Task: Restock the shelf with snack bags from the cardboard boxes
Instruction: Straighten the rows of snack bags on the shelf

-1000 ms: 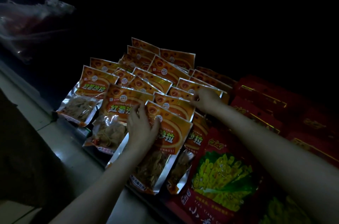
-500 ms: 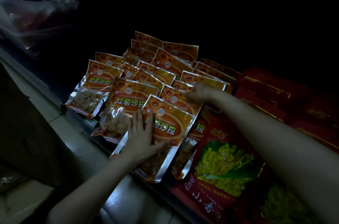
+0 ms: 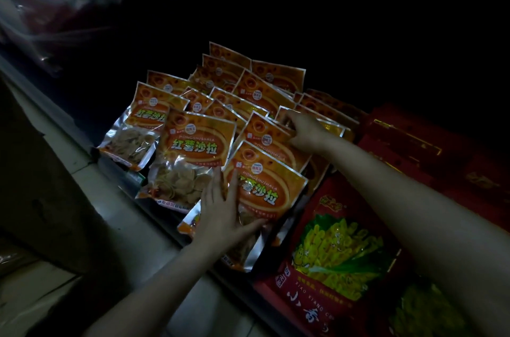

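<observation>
Very dark scene. Far left, a crumpled clear plastic bag (image 3: 55,19) at top and a dim brown cardboard box (image 3: 41,184) below it, beside the grey metal shelf edge (image 3: 116,168). On the shelf, a spread of overlapping orange foil snack bags with clear windows (image 3: 234,93), leaning back in rows. Leftmost front orange bag (image 3: 140,126) sits at the shelf lip; next to it a second front orange bag (image 3: 190,157) shows pale round chips through its window. Left hand (image 3: 223,215) lies flat on the nearest orange snack bag (image 3: 265,193), fingers straight and spread, thumb out along the bag's lower part. Right hand (image 3: 306,129) reaches further back, fingers curled onto the top edge of a rear orange bag (image 3: 328,126); grip looks like a pinch. Just right of the orange bags, a red snack bag with yellow chips printed on it (image 3: 339,248) lies at the front. Far right, dim dark red boxes with gold trim (image 3: 408,143).
</observation>
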